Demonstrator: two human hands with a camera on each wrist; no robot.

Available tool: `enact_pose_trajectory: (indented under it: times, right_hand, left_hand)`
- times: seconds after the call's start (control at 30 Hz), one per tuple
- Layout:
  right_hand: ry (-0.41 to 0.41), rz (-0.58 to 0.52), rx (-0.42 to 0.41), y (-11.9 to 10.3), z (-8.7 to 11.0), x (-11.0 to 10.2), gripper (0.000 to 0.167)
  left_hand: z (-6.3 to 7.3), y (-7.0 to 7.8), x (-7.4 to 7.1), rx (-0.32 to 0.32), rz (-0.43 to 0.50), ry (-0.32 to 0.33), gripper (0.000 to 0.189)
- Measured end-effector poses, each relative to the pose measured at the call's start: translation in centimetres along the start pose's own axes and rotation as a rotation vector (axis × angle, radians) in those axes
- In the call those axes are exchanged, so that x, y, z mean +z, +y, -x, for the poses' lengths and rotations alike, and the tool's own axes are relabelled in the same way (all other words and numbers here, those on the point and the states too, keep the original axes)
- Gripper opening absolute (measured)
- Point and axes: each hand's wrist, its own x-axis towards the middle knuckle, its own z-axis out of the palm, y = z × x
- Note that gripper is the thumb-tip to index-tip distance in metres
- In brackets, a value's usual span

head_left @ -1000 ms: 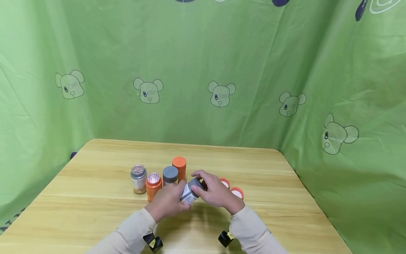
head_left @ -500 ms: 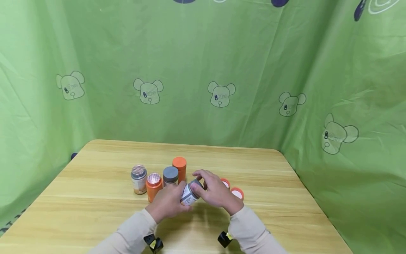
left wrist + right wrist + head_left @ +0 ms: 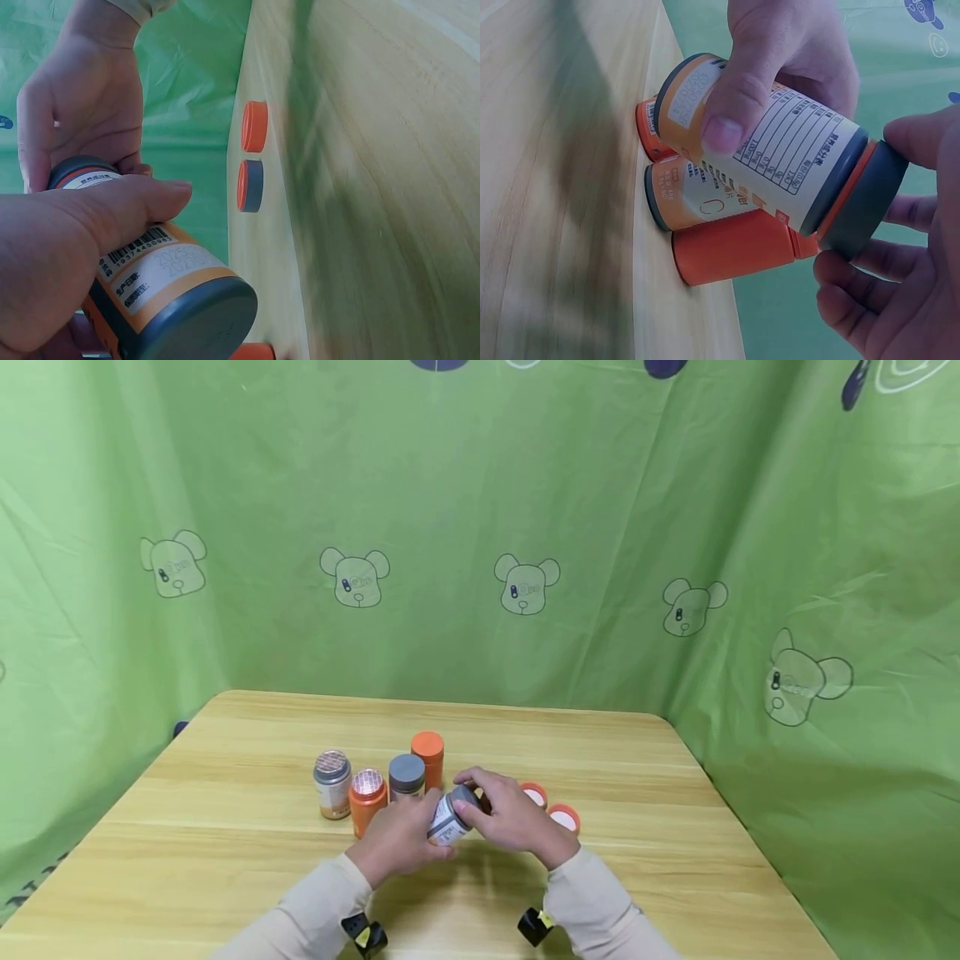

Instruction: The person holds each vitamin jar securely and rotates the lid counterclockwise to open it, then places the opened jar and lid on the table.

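Observation:
My left hand point(image 3: 401, 835) grips a supplement bottle point(image 3: 447, 823) round its body, holding it tilted above the table. The bottle has a grey base and an orange-and-white printed label point(image 3: 795, 142). Fingers and thumb of my right hand point(image 3: 513, 814) pinch its grey cap point(image 3: 866, 199) at the upper end. In the right wrist view an orange ring point(image 3: 846, 189) shows between cap and bottle neck. Just beyond the left hand stand a bottle with a grey cap point(image 3: 407, 773) and one with an orange cap point(image 3: 427, 745).
Left of these, a grey-necked bottle point(image 3: 332, 785) and an orange bottle point(image 3: 367, 803) stand uncapped with silvery foil seals on top. Two loose caps lie beyond the right hand: one orange point(image 3: 256, 126), one grey with an orange inside point(image 3: 251, 186). A green curtain point(image 3: 450, 485) surrounds the wooden table point(image 3: 645, 877).
The head view has shifted slightly. Both hands keep their hold on the bottle and its cap, with only slight finger movement at the cap; the standing bottles have not moved.

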Motion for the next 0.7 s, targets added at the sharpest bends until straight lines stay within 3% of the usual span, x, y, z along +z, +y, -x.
enact_pose_trajectory:
  times: [0.37,0.53,0.7]
  right_hand:
    - [0.030,-0.017,-0.037,-0.20,0.11,-0.23,0.036]
    - [0.060,0.056,0.001,-0.32,-0.09,0.07,0.039]
    - [0.040,0.135,0.014,-0.39,-0.11,0.30,0.039]
  left_hand:
    - [-0.09,-0.06,0.07,-0.004,0.004,0.005,0.059]
    - [-0.07,0.00,0.08,-0.003,0.005,0.001,0.060]
    - [-0.04,0.13,0.01,0.000,0.000,-0.002,0.060]
